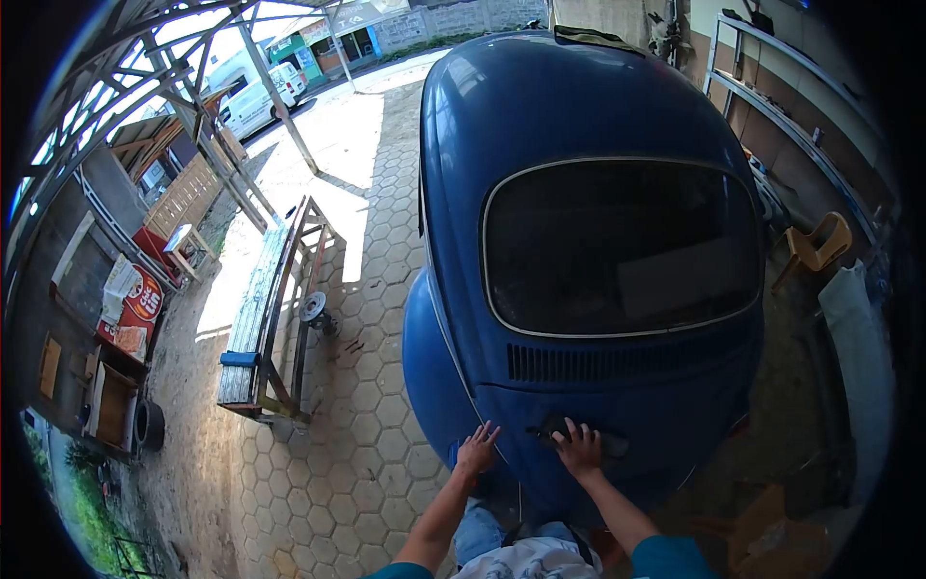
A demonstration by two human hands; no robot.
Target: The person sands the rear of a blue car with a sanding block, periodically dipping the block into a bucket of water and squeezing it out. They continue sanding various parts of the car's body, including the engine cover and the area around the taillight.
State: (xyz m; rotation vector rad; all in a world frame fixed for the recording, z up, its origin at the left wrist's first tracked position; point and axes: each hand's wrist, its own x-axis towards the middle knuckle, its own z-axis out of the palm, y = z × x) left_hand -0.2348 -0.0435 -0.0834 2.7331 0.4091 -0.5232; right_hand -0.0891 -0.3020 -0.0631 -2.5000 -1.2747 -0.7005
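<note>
A blue rounded car (579, 106) stands in front of me, its rear lid (617, 400) facing me below the dark rear window (622, 251). My left hand (477, 449) rests with fingers spread on the blue bodywork, beside the seam between fender (432, 362) and lid. To its right, my right hand (581, 452) lies over a dark, flat, pad-like object (548, 426) on the lid, its fingers curved over it. The palm covers part of this object, and its exact kind is unclear. Louvred vents (579, 364) sit above both hands.
Left of the car runs a long wooden bench (256, 309) with a blue item (240, 359) on its near end. A round metal part (313, 307) stands beside it on hexagonal paving (333, 444). An orange plastic chair (815, 243) and wall shelves (791, 125) are at the right.
</note>
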